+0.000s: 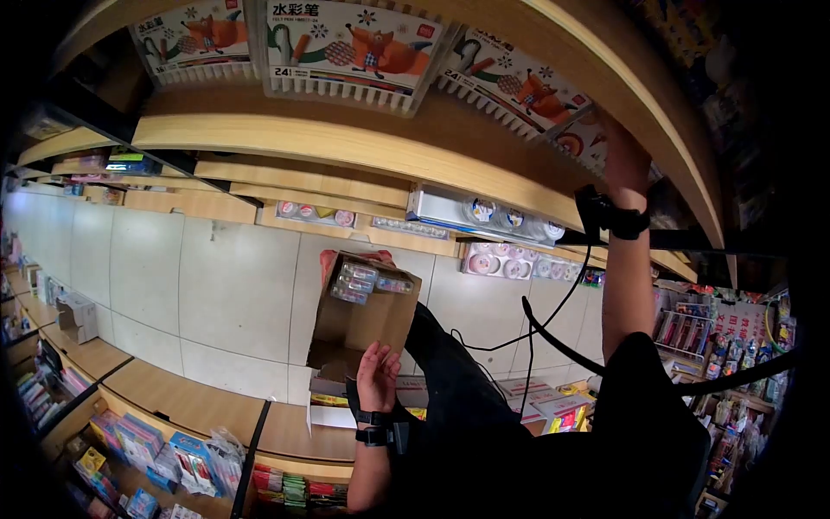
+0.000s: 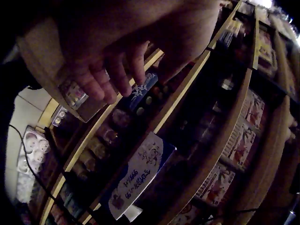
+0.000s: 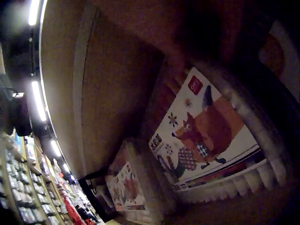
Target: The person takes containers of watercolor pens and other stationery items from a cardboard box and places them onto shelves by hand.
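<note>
My left hand [image 1: 378,378] is by the near edge of an open cardboard box [image 1: 333,320], fingers loosely bent, nothing seen in them. Small clear packs [image 1: 356,282] lie inside the box. The left wrist view has the same hand [image 2: 112,70] with fingers hanging over the box's side. My right hand [image 1: 624,160] reaches between two shelf boards at the upper right, beside a felt-pen case [image 1: 584,143]; its fingers are hidden. In the right wrist view that hand [image 3: 164,23] is dark above a fox-printed case [image 3: 206,131], and contact cannot be made out.
More felt-pen cases [image 1: 350,48] stand along the upper shelf [image 1: 285,138]. Below it, lower shelves hold round-lidded packs [image 1: 497,259]. A black cable [image 1: 562,346] crosses near my right arm. Tiled floor [image 1: 229,285] lies between the shelving and a low display counter [image 1: 186,389].
</note>
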